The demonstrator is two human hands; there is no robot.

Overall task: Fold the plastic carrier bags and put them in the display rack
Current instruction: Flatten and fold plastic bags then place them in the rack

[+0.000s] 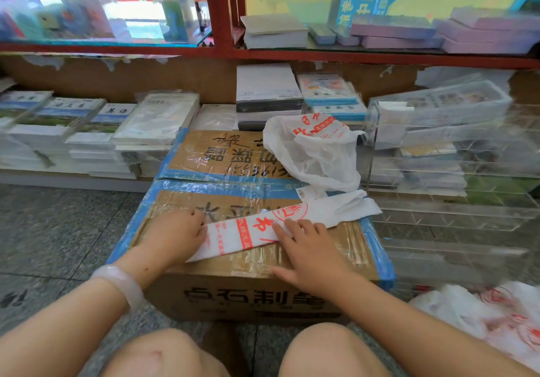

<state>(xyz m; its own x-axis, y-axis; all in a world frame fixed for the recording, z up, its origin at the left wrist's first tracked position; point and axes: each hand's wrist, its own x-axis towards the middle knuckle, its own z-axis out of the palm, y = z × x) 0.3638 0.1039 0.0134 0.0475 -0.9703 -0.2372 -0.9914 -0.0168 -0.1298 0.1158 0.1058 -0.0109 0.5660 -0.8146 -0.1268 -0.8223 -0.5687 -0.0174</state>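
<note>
A white plastic carrier bag with red print (pixel 248 232) lies folded into a long strip across the top of a taped cardboard box (pixel 233 297). My left hand (pixel 175 238) holds the strip's left end with curled fingers. My right hand (pixel 309 249) lies flat with straight fingers pressing on the strip's middle. A second, crumpled white bag with red print (pixel 315 151) sits loose on the far right of the box top. A clear acrylic display rack (pixel 455 154) with several compartments stands to the right of the box.
A heap of more white and red bags (pixel 496 318) lies on the floor at the lower right. Stacks of books (pixel 96 134) line the low shelf behind the box. A red-framed shelf (pixel 222 26) stands above. My knees are below the box.
</note>
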